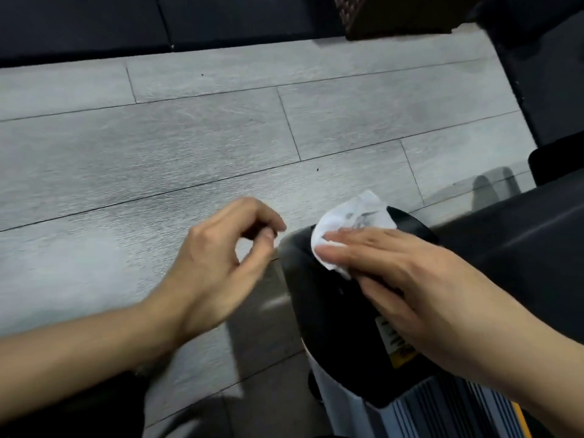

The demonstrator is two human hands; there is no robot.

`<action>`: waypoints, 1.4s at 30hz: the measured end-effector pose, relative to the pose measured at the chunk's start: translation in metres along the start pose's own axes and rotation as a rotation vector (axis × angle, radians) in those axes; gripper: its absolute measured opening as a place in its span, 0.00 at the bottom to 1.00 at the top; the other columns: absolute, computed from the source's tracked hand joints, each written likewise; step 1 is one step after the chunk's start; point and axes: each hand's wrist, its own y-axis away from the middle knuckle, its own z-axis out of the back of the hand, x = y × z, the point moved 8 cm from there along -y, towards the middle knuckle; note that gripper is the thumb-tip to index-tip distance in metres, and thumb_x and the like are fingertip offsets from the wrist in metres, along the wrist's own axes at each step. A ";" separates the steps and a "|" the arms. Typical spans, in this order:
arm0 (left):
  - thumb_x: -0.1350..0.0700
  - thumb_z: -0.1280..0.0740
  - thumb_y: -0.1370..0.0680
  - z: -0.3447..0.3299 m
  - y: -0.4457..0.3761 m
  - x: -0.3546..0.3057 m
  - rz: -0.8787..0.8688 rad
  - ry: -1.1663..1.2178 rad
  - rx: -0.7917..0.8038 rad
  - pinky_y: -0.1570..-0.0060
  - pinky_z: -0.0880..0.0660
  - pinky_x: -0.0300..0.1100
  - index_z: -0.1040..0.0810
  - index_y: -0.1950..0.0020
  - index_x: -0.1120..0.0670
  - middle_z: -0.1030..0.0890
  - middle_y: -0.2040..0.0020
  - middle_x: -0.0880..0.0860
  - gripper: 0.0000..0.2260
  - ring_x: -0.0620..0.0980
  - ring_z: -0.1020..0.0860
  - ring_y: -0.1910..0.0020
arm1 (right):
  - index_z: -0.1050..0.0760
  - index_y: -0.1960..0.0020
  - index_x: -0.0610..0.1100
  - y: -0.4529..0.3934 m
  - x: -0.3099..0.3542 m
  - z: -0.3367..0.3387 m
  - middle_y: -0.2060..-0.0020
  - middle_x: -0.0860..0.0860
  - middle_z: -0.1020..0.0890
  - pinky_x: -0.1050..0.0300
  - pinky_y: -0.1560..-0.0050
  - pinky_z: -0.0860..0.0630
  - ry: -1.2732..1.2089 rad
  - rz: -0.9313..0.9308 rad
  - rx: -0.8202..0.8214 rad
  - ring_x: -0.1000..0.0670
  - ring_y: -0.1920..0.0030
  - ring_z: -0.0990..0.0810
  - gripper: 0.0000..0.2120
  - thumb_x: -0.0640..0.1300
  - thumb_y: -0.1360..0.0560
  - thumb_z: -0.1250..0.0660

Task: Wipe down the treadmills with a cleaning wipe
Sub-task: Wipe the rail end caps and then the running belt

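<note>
R hand [407, 279] flat on crumpled wipe [354, 222] | glossy blk treadmill [331, 311] | L fingers [252, 216] curled, empty

Camera: on my head, the only view.
Facing: forward and steeply down.
Nearness: close over my hands, treadmill [331, 311] and floor [189, 137].
</note>
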 end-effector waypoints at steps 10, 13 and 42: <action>0.51 0.35 0.16 -0.039 -0.049 -0.050 -0.037 0.305 0.457 0.35 0.25 0.42 0.25 0.28 0.45 0.19 0.36 0.40 0.16 0.41 0.22 0.35 | 0.29 0.43 0.55 0.003 -0.019 0.014 0.51 0.60 0.24 0.56 0.57 0.23 -0.152 -0.313 -0.344 0.57 0.51 0.22 0.12 0.54 0.24 0.32; 0.48 0.31 0.18 -0.048 -0.051 -0.048 -0.176 0.132 0.410 0.39 0.27 0.34 0.23 0.29 0.43 0.21 0.36 0.36 0.17 0.36 0.22 0.37 | 0.25 0.46 0.46 0.027 -0.020 0.012 0.52 0.55 0.24 0.55 0.53 0.24 0.026 -0.361 -0.581 0.52 0.53 0.23 0.12 0.53 0.23 0.30; 0.53 0.46 0.12 -0.123 -0.065 -0.048 -0.372 0.148 0.883 0.21 0.53 0.38 0.38 0.18 0.49 0.44 0.17 0.51 0.21 0.46 0.47 0.18 | 0.24 0.36 0.41 0.081 0.005 -0.020 0.40 0.49 0.23 0.62 0.33 0.34 0.140 -0.887 -0.781 0.48 0.38 0.25 0.16 0.44 0.21 0.37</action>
